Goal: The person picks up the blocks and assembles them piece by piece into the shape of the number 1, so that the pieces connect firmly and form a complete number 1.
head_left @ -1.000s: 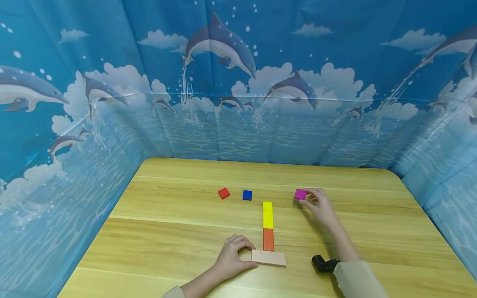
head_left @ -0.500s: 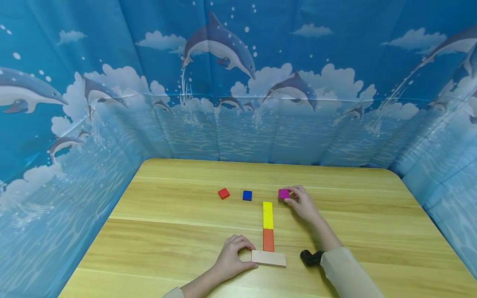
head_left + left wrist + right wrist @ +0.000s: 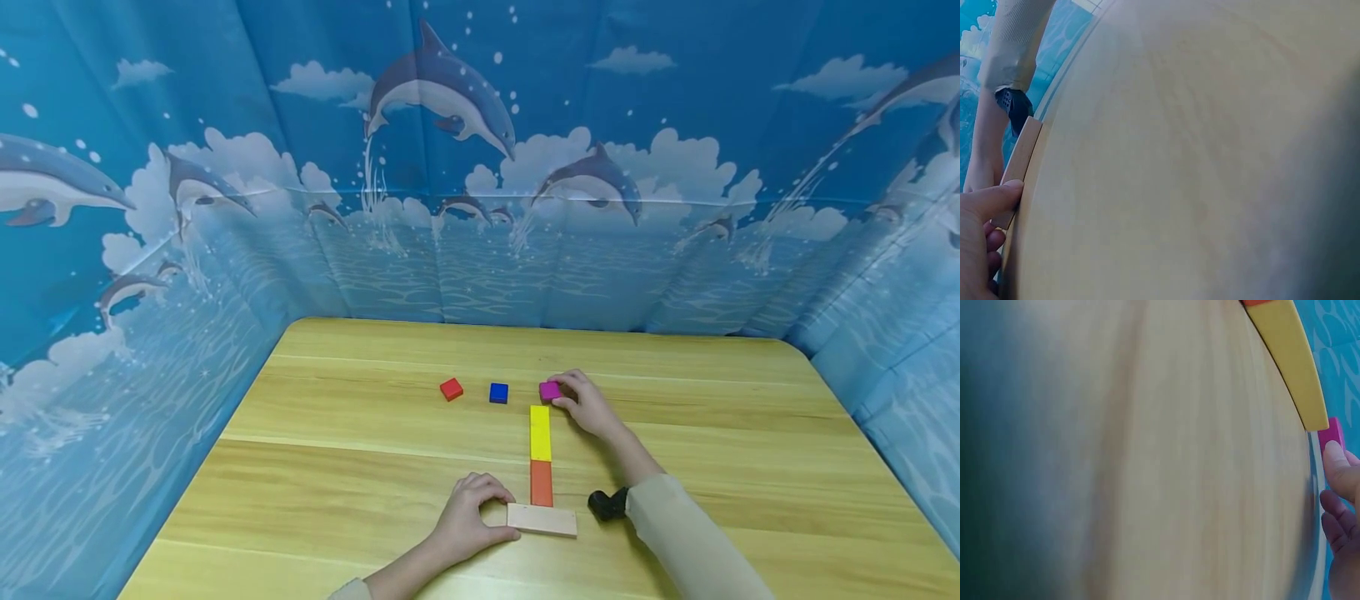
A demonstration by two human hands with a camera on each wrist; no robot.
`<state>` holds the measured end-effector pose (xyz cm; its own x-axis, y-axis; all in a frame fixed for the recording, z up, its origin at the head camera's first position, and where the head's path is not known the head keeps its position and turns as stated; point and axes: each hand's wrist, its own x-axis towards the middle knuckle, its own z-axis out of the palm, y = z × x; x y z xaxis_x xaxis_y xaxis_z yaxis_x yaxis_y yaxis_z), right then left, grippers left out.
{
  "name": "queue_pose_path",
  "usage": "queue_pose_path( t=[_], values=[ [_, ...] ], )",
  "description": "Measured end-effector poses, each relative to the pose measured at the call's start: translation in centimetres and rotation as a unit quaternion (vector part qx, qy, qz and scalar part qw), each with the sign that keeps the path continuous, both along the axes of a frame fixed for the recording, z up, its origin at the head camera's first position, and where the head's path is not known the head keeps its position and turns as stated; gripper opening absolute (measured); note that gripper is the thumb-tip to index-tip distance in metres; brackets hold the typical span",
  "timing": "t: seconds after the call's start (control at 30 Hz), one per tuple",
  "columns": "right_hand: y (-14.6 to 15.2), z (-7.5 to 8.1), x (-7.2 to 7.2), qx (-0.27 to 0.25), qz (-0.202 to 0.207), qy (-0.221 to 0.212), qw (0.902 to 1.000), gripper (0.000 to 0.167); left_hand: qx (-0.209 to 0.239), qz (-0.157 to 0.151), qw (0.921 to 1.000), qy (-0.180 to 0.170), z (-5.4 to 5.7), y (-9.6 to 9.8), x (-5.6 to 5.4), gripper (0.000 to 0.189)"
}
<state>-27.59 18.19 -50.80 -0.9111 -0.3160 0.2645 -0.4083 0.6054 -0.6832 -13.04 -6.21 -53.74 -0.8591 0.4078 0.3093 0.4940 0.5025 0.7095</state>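
My left hand (image 3: 466, 518) holds the left end of a plain wooden block (image 3: 542, 520) between thumb and fingers. Behind that block an orange block (image 3: 541, 483) and a yellow block (image 3: 540, 433) lie end to end in a line leading away. My right hand (image 3: 587, 405) pinches a small magenta block (image 3: 550, 391) just past the yellow block's far end. In the right wrist view the magenta block (image 3: 1332, 434) appears right by the yellow block's tip (image 3: 1300, 375); whether they touch, I cannot tell. The left wrist view shows my thumb on the wooden block (image 3: 1020, 156).
A blue block (image 3: 498, 393) and a red block (image 3: 452, 389) lie to the left of the magenta one. The black wrist camera (image 3: 607, 505) sits at my right wrist. A dolphin-print curtain (image 3: 480, 250) stands behind the wooden table (image 3: 337, 400) and along its sides.
My right hand has moved left with the magenta block, from the right of the yellow block to its far end. The left hand and the other blocks have stayed put.
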Motion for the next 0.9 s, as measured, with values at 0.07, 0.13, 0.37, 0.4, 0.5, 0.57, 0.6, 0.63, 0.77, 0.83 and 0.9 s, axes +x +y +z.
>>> queue_pose_path(
  t=[0.07, 0.13, 0.37, 0.4, 0.5, 0.57, 0.6, 0.63, 0.77, 0.83, 0.9],
  values=[
    [-0.15, -0.14, -0.12, 0.005, 0.006, -0.003, 1.0000, 0.031, 0.000, 0.001, 1.0000, 0.002, 0.07, 0.02, 0.01, 0.034],
    [-0.21, -0.30, -0.24, 0.009, 0.012, -0.005, 0.9999, 0.031, -0.001, 0.001, 1.0000, 0.003, 0.13, 0.04, 0.02, 0.034],
    [-0.27, -0.34, -0.52, 0.012, 0.043, 0.000, 0.9990, 0.030, 0.000, 0.000, 1.0000, 0.008, 0.36, 0.07, 0.00, 0.033],
    [-0.27, -0.33, -0.55, 0.011, 0.046, 0.001, 0.9989, 0.030, 0.000, 0.000, 1.0000, 0.006, 0.39, 0.07, -0.02, 0.033],
    [-0.24, -0.39, -0.65, 0.014, 0.051, 0.000, 0.9986, 0.030, 0.000, 0.000, 1.0000, 0.003, 0.46, 0.06, -0.05, 0.033],
    [-0.18, -0.47, -0.68, 0.018, 0.052, -0.001, 0.9985, 0.031, 0.000, 0.000, 1.0000, 0.002, 0.48, 0.05, -0.07, 0.033],
    [-0.17, -0.50, -0.69, 0.017, 0.053, -0.002, 0.9985, 0.031, -0.001, 0.000, 1.0000, 0.001, 0.47, 0.05, -0.08, 0.033],
    [-0.13, -0.53, -0.70, 0.017, 0.054, -0.002, 0.9984, 0.032, -0.001, 0.000, 1.0000, 0.001, 0.46, 0.04, -0.09, 0.033],
    [0.00, -0.61, -0.71, 0.014, 0.063, -0.001, 0.9979, 0.035, 0.000, 0.001, 1.0000, 0.004, 0.47, 0.07, -0.11, 0.033],
    [0.06, -0.65, -0.73, 0.009, 0.067, -0.002, 0.9977, 0.036, 0.002, 0.001, 1.0000, 0.009, 0.48, 0.10, -0.10, 0.033],
    [0.11, -0.70, -0.74, 0.006, 0.068, -0.004, 0.9977, 0.037, 0.003, 0.002, 0.9999, 0.013, 0.53, 0.12, -0.08, 0.033]
  ],
)
